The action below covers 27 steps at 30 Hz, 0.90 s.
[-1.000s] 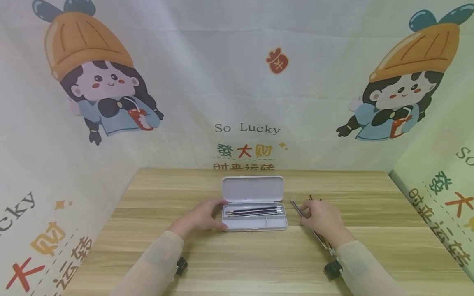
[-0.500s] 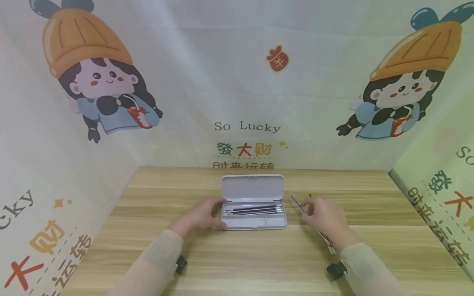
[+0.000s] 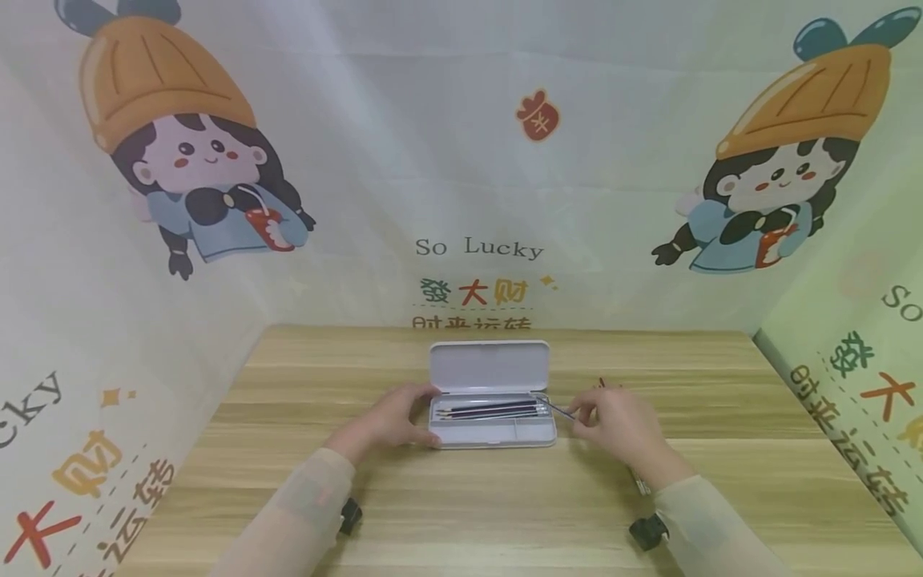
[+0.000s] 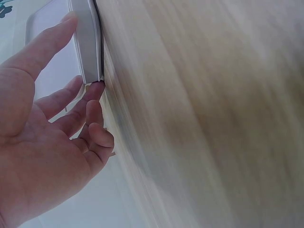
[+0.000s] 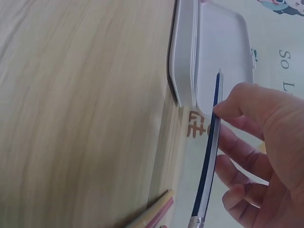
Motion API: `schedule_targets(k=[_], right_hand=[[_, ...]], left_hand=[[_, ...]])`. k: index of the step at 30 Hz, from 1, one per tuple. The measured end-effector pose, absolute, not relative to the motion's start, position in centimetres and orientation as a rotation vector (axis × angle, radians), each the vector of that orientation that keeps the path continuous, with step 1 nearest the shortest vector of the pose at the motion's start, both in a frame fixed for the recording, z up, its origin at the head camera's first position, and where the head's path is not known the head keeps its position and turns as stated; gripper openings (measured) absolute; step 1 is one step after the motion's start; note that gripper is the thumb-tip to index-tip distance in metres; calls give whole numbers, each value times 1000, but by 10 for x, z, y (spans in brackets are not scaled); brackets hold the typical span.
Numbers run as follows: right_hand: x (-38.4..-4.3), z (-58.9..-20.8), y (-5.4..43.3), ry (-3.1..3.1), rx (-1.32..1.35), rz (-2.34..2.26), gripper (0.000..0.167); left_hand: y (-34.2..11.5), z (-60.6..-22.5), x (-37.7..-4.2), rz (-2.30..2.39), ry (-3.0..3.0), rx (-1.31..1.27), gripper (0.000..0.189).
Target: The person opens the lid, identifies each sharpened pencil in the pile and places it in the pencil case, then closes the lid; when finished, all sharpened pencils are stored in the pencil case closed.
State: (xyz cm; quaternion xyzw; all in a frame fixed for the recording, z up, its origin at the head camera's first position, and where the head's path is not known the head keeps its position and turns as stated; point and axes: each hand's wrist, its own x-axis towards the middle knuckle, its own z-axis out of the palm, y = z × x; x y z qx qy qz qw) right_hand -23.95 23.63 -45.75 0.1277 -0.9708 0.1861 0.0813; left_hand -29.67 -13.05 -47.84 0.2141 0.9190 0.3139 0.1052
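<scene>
A white pencil case [image 3: 490, 366] stands with its lid up in the head view, several dark pencils [image 3: 493, 412] lying in its back compartment. My left hand [image 3: 392, 417] grips the left end of the case, thumb at the front corner and fingers at the back corner. Between thumb and fingers, my right hand [image 3: 618, 425] pinches a dark blue and silver striped pencil [image 5: 209, 152]. This pencil's sharpened tip reaches over the right end of the case, and its metal ferrule end points back toward the wrist.
More pencils [image 3: 642, 482] lie on the wooden table [image 3: 461, 513], partly hidden beneath my right hand; their ends [image 5: 153, 213] show low in the right wrist view. A printed cloth [image 3: 360, 160] hangs behind and at both sides of the table.
My right hand has moved left with the pencil, whose tip has come from right of the case to over its right end. The left hand has stayed at the case.
</scene>
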Motion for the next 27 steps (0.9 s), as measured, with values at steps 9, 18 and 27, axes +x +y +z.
schedule_targets(k=[9, 18, 27], right_hand=[[-254, -463, 215, -2865, 590, 662, 13], [-268, -467, 197, -2837, 722, 633, 10], [-284, -464, 172, -2850, 838, 614, 9]], left_hand=[[-131, -478, -296, 920, 2719, 615, 83], [-131, -479, -295, 930, 2709, 640, 82], [-130, -476, -295, 940, 2696, 626, 83]])
